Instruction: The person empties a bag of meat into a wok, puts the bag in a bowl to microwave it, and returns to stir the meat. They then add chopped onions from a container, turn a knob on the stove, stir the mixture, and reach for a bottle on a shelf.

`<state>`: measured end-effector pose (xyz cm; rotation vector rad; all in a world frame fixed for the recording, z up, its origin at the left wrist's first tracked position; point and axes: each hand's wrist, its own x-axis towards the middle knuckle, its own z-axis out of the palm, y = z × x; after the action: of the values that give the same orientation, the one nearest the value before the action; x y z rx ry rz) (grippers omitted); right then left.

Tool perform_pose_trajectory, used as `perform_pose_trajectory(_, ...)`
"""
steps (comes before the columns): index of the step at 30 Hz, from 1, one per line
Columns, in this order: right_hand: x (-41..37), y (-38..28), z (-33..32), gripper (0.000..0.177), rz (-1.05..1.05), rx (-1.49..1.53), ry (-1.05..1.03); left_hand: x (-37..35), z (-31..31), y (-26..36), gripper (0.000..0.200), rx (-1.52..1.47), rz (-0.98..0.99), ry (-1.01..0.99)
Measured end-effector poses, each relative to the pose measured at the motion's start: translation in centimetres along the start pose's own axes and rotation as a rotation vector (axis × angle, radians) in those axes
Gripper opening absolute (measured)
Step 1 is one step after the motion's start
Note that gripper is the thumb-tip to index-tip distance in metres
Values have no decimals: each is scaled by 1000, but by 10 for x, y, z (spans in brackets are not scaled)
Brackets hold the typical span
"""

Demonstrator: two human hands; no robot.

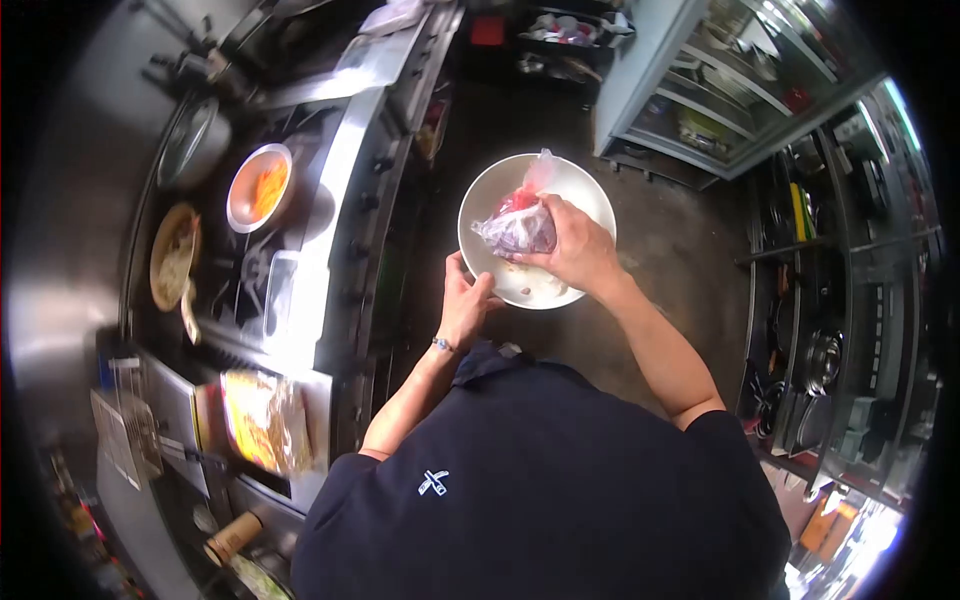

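Note:
A large white bowl (590,200) is held out in front of my body, above the dark floor. My left hand (468,303) grips its near left rim, thumb on the inside and fingers underneath. Inside the bowl, my right hand (580,245) is closed around a clear plastic bag (518,222) with red and dark purplish contents; I cannot make out what they are. The bag's twisted top points up and away. Some small brownish bits and a pale patch lie on the bowl's bottom near my right fingers.
On the stove at left stand a metal bowl of shredded orange food (265,190), a pan with pale food (176,262) and a lidded pot (195,145). A plastic-wrapped yellow package (265,420) lies on the counter. A glass-door fridge (720,90) and a shelf rack (825,300) line the right.

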<state>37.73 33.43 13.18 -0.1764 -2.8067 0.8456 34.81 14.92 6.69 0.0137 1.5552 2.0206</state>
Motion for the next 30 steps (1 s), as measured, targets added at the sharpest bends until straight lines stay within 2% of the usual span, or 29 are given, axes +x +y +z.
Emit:
perform_pose_trajectory(4, 36, 45, -38, 75, 98, -33, 46, 68, 44, 12, 45, -7, -26, -115)
perform_pose_trajectory(7, 59, 82, -66, 75, 228, 57, 53, 122, 77, 19, 40, -3, -85, -210)
perform_pose_trajectory(9, 68, 109, -82, 65, 169, 94, 142, 157, 101, 26, 40, 30, -101, -286)
perform_pose_trajectory(12, 73, 160, -89, 59, 218, 143, 264, 206, 143, 28, 39, 77, -123, -429)
perform_pose_trajectory(14, 68, 183, -106, 59, 339, 113, 303, 245, 170, 9, 37, 169, -101, -537)
perform_pose_trajectory(16, 58, 203, -125, 61, 512, 135, 292, 268, 206, 10, 35, 268, -197, -662)
perform_pose_trajectory(19, 47, 222, -122, 67, 589, 56, 420, 308, 239, -13, 33, 352, -305, -840)
perform_pose_trajectory(21, 23, 256, -127, 69, 686, 4, 451, 321, 282, -36, 35, 370, -366, -930)
perform_pose_trajectory(22, 8, 273, -132, 72, 750, -45, 439, 321, 309, -54, 34, 322, -319, -943)
perform_pose_trajectory(24, -21, 301, -144, 67, 825, -91, 479, 325, 360, -73, 37, 404, -397, -1058)
perform_pose_trajectory(25, -34, 315, -153, 66, 873, -188, 557, 328, 389, -81, 39, 515, -455, -1089)
perform_pose_trajectory(26, -47, 331, -163, 64, 914, -293, 631, 329, 415, -99, 40, 457, -514, -1076)
perform_pose_trajectory(28, -78, 377, -172, 58, 892, -457, 940, 335, 474, -129, 42, 456, -614, -1167)
perform_pose_trajectory(30, -117, 423, -190, 54, 1087, -554, 1110, 334, 535, -166, 43, 436, -485, -1277)
